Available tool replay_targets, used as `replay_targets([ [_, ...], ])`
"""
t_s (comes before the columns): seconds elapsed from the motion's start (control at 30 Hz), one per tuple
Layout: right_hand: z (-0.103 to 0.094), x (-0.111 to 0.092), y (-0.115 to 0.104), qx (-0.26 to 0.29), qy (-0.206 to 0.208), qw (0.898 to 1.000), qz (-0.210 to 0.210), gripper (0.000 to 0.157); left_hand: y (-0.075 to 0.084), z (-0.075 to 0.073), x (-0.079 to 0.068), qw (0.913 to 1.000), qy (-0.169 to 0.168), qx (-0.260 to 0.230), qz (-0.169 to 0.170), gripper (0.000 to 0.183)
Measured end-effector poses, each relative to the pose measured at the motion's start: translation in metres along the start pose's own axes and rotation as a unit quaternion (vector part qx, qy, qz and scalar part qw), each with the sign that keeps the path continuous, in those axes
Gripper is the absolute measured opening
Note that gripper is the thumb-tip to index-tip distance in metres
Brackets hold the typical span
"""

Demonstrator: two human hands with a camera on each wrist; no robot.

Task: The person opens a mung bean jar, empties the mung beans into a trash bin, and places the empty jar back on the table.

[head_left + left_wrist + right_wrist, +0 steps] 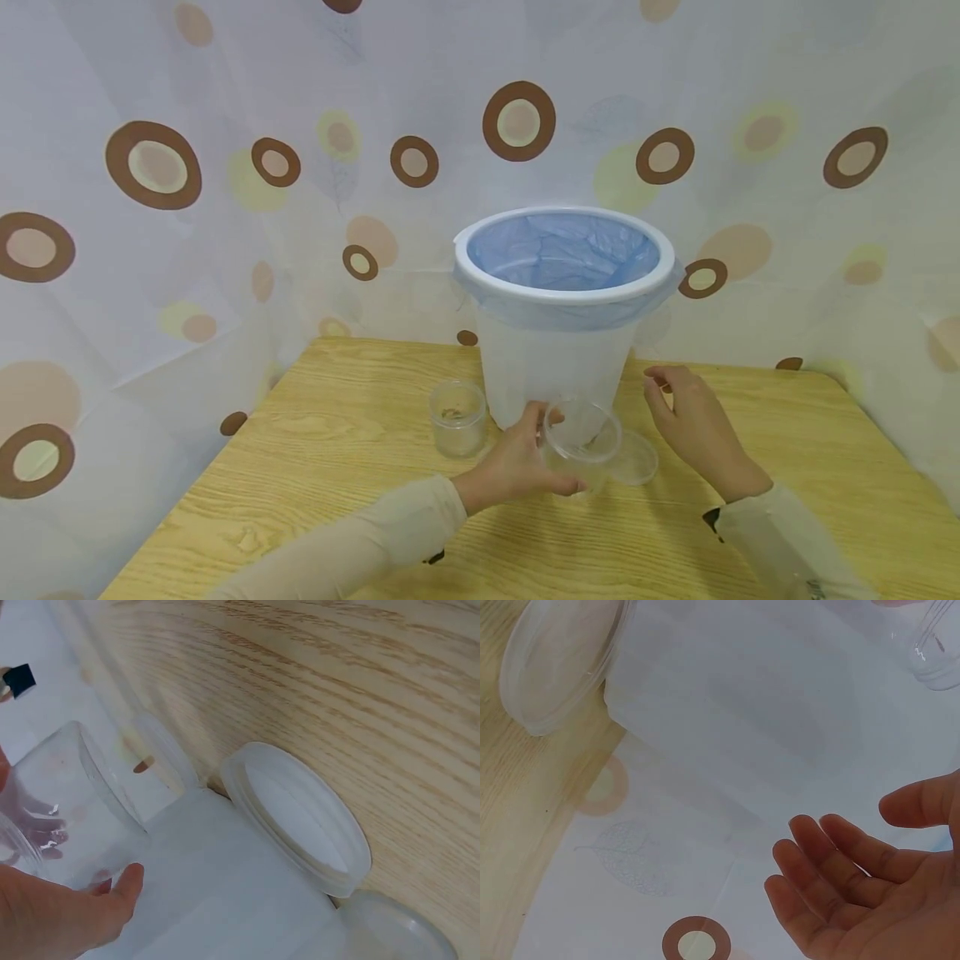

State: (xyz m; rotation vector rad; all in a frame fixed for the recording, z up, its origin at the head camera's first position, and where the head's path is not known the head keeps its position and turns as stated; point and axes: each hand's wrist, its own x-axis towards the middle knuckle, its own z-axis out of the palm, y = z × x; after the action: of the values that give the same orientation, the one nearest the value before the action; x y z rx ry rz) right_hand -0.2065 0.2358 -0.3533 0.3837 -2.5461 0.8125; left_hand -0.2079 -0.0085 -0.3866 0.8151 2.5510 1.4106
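Note:
My left hand [517, 467] grips a clear plastic jar [582, 435] from its left side, in front of the white bin [555, 358]. The jar is tilted with its wide rim raised, and no lid covers it. Just to its right a clear round lid [636, 463] lies on the table. My right hand [696, 429] hovers right of that lid with nothing in it; in the right wrist view its fingers are loosely bent and the palm shows. Left of the bin stands a second clear jar [458, 433] with a little brownish matter inside.
A blue bag [570, 250] lines the bin and folds over its rim. The bin stands at the back of the wooden table [300, 467], close to a patterned wall covering [420, 83].

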Motion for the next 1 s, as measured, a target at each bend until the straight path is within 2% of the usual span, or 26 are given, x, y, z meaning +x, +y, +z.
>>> replay_targets([
  [0.3,0.002,-0.001,0.001,0.003,-0.014,1.000,0.012,0.038,-0.009,0.005,0.001,0.9997,0.001,-0.014,-0.021,0.081],
  [0.53,0.003,0.001,0.001,0.007,-0.020,1.000,0.012,0.039,-0.011,0.011,0.004,0.9980,-0.015,-0.031,-0.053,0.087],
  [0.8,0.004,0.000,0.000,0.010,-0.022,1.000,0.011,0.038,-0.012,0.018,0.006,0.9983,-0.009,-0.039,-0.041,0.091],
  [1.0,0.004,0.000,-0.002,0.009,-0.023,1.000,0.010,0.037,-0.013,0.022,0.006,0.9980,-0.003,-0.031,-0.054,0.090],
])
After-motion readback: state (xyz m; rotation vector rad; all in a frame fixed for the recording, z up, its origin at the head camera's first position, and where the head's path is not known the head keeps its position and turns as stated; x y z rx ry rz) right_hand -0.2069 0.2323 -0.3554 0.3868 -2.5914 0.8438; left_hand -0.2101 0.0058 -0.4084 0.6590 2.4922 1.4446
